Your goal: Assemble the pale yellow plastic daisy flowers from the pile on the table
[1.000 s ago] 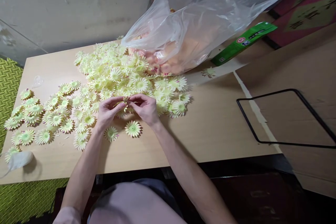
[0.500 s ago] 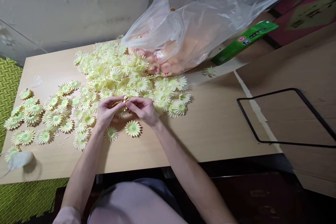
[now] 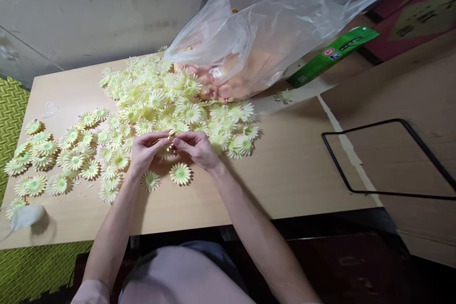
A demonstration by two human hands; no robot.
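My left hand and my right hand meet at the front edge of a heap of pale yellow artificial flower heads. Both hands pinch a small yellow artificial flower between thumbs and fingers; most of it is hidden by the fingertips. Just below the hands, one flower head lies flat with its green centre up. A second flower head with pinkish petal tips lies beside my left wrist. More flower heads are spread in small clusters to the left.
Behind the heap, a translucent plastic bag holds pinkish-orange pieces. A green packet lies to its right. A cardboard sheet with a black wire frame is at the right. A whitish object sits at the table's left front corner.
My right hand has shifted very slightly, its thumb a little farther from the left thumb. My left hand and the flowers on the table look the same.
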